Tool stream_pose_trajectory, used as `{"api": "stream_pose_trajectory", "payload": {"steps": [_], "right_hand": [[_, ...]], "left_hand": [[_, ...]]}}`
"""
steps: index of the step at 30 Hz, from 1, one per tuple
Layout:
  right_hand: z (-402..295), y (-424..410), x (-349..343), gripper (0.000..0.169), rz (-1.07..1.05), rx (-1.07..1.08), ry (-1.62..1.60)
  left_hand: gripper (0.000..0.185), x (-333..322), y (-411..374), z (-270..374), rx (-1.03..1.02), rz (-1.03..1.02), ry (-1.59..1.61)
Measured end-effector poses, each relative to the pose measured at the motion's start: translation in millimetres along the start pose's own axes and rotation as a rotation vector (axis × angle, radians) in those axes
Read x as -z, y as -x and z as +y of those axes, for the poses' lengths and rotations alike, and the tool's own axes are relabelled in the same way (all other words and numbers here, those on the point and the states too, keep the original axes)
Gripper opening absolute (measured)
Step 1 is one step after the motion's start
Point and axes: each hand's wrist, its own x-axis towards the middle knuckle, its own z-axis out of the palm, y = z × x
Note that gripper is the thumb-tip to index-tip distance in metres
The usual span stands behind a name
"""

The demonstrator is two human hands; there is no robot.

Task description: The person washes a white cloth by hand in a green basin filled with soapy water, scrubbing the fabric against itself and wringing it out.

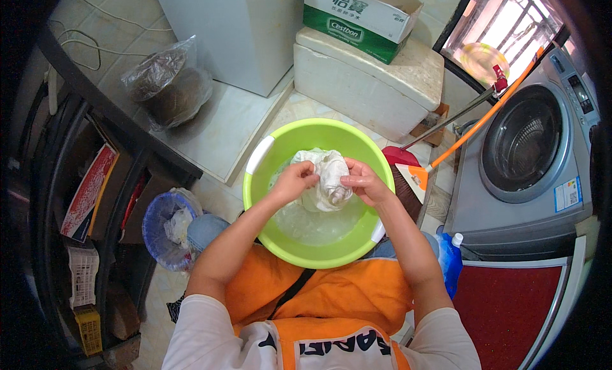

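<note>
A wet white cloth, bunched up, is held between my two hands over a green plastic basin with white handles. Cloudy, sudsy water lies in the bottom of the basin, and the cloth's lower part reaches down to it. My left hand pinches the cloth's left side between thumb and fingers. On the other side, my right hand grips the cloth's right edge, thumb in front and fingers behind. The basin stands between my knees, in front of an orange apron.
To the right are a broom, a dustpan and a front-loading washing machine. A foam box carrying a carton stands beyond the basin. On the left are a lined waste bin and a dark shelf. A blue pouch sits by my right knee.
</note>
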Motion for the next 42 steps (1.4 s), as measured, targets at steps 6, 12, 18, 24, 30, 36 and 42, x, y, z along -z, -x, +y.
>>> {"api": "stream_pose_trajectory", "payload": {"steps": [6,12,18,24,30,36,42], "right_hand": [[5,-1,11,0.055,0.119,0.067,0.222],[21,-9,33,0.04,0.556,-0.108,1.027],[26,-12,30,0.032,0.592,0.09,1.317],[17,-10,23,0.037,0.389,-0.056,0.59],[7,-8,9,0.043,0.342,-0.1,0.173],[8,-7,-6,0.042,0.136,0.023,-0.113],[27,-12,2,0.029,0.251,0.149,0.725]], "left_hand": [[0.008,18,8,31,-0.006,0.121,0.628],[0.008,19,15,38,-0.145,-0.123,0.787],[0.009,22,28,58,-0.241,-0.146,0.84],[0.019,33,13,40,-0.059,0.184,0.487],[0.042,0,24,52,-0.478,0.405,-0.471],[0.054,-25,26,44,-0.55,0.202,-0.501],[0.023,-13,17,41,-0.235,0.114,0.127]]}}
